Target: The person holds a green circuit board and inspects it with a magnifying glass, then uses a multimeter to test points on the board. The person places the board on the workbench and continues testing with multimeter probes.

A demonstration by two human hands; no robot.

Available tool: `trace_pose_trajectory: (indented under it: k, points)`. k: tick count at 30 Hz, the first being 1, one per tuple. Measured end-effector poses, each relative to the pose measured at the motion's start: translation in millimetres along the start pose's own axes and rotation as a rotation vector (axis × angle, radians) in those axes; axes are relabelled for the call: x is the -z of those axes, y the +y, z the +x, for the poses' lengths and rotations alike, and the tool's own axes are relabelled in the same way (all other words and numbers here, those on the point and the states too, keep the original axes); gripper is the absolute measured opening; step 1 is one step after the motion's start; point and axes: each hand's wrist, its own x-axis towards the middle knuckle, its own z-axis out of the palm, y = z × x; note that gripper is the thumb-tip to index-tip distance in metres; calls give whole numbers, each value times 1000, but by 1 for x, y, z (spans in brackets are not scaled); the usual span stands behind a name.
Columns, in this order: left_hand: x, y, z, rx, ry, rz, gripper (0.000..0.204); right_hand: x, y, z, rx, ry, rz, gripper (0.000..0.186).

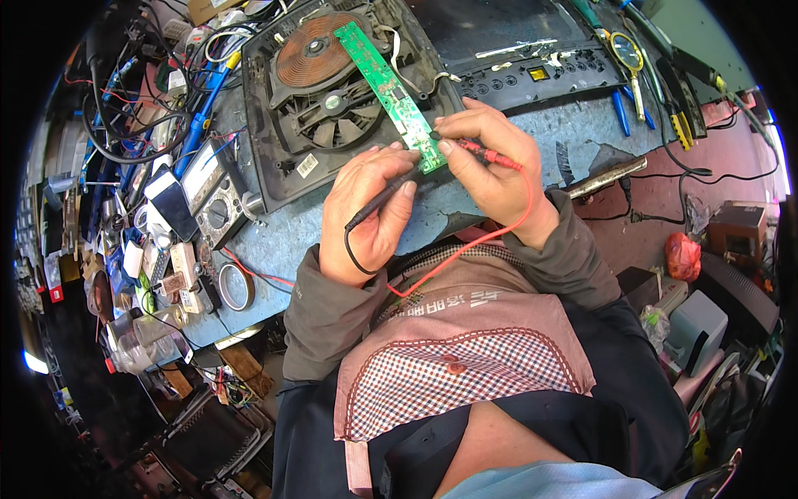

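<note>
Both forearms enter from the near edge and meet over the near lip of the blue bench top [532, 137]. Left hand [370, 212]: fingers curled closed around a black probe [384, 200], pen-style, tip aimed far-right onto the near end of the circuit board [389, 91]; its black lead loops under the palm. Right hand [490, 162]: thumb and forefinger pinched shut on a red probe [486, 152], tip pointing left, touching the same near end of the board; red lead [490, 237] trails down across the wrist toward the checked apron [465, 366]. Board is narrow and green, long axis running from far-left to near-right, its far end lying over the copper coil [312, 56], its near end at the probe tips. It rests on an opened black appliance housing [274, 179] with a fan [332, 112] just near of the coil. Left of the housing: a multimeter [218, 212] with a round dial, a phone-like device [173, 204], tape roll [236, 287], tangled cables. Far right: a black control panel [540, 75], blue-handled pliers [619, 108], a magnifier [628, 54]. Cluttered workshop, red floor at right with an orange bag [683, 256].
</note>
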Motion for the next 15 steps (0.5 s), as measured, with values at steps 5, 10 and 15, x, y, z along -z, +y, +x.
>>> trace_pose_trajectory:
  k: [5, 10, 15]
  points:
    - [1, 1, 0, -2, -4, 0, 22, 4, 0, -1, -77, -17, 49, 13]
    - [1, 1, 0, 6, -10, 9, 23, 5, -2, 0, -67, -24, 25, 14]
    - [-1, 0, 0, -8, 4, 17, 24, 5, -2, 1, -70, -42, 23, 14]
